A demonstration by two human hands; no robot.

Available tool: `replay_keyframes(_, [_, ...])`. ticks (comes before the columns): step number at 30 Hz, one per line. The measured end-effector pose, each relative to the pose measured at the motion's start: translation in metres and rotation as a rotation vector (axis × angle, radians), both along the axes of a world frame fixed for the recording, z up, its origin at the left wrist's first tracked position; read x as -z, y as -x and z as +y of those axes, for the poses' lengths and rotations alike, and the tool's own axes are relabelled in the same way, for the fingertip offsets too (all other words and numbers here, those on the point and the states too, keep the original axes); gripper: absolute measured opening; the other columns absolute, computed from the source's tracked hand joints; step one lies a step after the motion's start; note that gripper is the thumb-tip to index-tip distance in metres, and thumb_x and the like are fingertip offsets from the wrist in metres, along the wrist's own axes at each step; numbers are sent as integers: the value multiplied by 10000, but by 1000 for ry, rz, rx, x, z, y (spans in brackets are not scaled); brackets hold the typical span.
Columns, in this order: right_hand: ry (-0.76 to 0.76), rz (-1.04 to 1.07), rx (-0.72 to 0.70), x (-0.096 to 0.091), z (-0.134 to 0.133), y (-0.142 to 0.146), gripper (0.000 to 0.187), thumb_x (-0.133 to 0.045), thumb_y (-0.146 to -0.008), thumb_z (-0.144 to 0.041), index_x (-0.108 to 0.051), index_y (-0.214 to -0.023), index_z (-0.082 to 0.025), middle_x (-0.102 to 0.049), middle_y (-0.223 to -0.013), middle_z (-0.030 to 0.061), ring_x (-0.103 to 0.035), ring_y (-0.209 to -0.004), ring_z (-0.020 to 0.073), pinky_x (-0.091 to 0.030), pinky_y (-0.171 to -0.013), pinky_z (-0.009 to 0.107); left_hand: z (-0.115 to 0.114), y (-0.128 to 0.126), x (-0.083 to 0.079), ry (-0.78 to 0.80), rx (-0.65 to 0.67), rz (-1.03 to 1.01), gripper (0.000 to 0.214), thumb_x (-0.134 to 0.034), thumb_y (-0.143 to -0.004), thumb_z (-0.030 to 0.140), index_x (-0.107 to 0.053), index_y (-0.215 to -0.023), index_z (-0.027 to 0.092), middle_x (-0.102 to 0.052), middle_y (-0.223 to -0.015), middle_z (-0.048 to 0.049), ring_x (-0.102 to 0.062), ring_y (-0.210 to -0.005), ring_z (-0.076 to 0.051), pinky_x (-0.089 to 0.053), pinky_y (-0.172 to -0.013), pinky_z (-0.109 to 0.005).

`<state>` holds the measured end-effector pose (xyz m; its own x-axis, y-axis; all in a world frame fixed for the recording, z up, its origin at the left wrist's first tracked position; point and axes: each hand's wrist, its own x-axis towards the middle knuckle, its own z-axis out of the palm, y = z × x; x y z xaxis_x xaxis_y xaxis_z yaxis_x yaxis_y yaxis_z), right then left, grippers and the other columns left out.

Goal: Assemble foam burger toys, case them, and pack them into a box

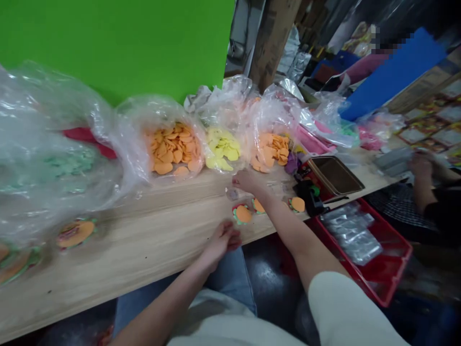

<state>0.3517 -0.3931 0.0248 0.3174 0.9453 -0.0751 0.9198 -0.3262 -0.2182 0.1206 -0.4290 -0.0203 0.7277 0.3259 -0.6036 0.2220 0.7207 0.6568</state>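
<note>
My right hand (248, 181) reaches across the wooden table (151, 240) towards open plastic bags of foam pieces; its fingers are curled just in front of the yellow pieces (222, 149) and an orange bag (271, 151). My left hand (224, 239) rests at the table's near edge, fingers bent inward, beside a small stacked foam burger (242, 214). Two more burgers (258, 206) (297, 204) lie by my right forearm. A small clear packet (233, 193) sits under the right hand.
A large bag of orange discs (175, 149) and a bag of green pieces (54, 168) line the back. Finished burgers (75, 233) lie at the left. A red tray of clear packets (363, 240) and a brown tray (334, 175) sit right. Another person's hand (421, 166) works at far right.
</note>
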Motion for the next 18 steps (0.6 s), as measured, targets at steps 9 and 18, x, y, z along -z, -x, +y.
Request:
replay_keyframes(9, [-328, 87, -201, -5, -56, 74, 291, -410, -911, -280, -610, -1112, -213, -594, -1063, 103, -506, -1037, 201, -397, -897, 355, 67, 41, -1, -120, -199, 74, 133, -649, -731, 171, -576, -841, 160, -601, -646, 12, -597, -586, -81, -528, -661, -226])
replay_keyframes(18, [-303, 89, -232, 62, -115, 187, 563, -458, -833, -187, -323, -1378, -147, -177, -1485, 142, -85, -1371, 309, -267, -1049, 502, 78, 68, 1, -177, -222, 53, 301, -625, -732, 425, -610, -860, 152, -609, -698, -15, -595, -606, -114, -500, -610, -248])
